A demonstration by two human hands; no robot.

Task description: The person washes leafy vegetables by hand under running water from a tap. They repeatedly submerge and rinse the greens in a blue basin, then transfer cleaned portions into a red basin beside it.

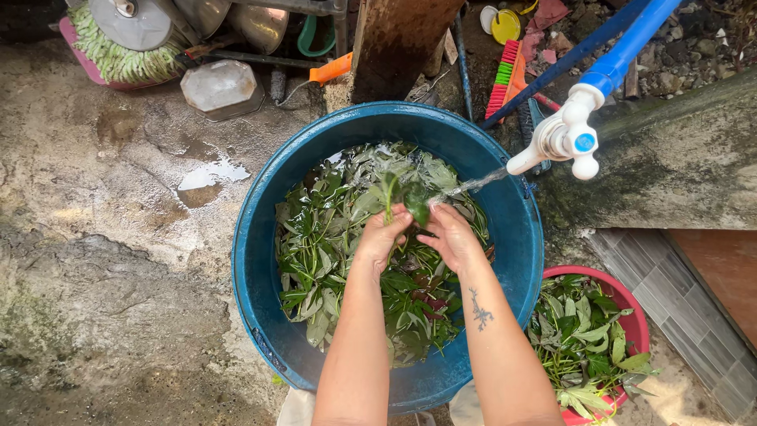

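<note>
Left hand (384, 233) grips leaf sprig (402, 192) | blue tub (260, 260) | tap (564, 136) running

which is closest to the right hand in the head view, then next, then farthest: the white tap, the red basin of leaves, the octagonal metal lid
From the right hand:
1. White tap, up and to the right, its water running toward the hands.
2. Red basin, lower right, beside the blue tub.
3. Octagonal metal lid, far upper left on the concrete.
</note>
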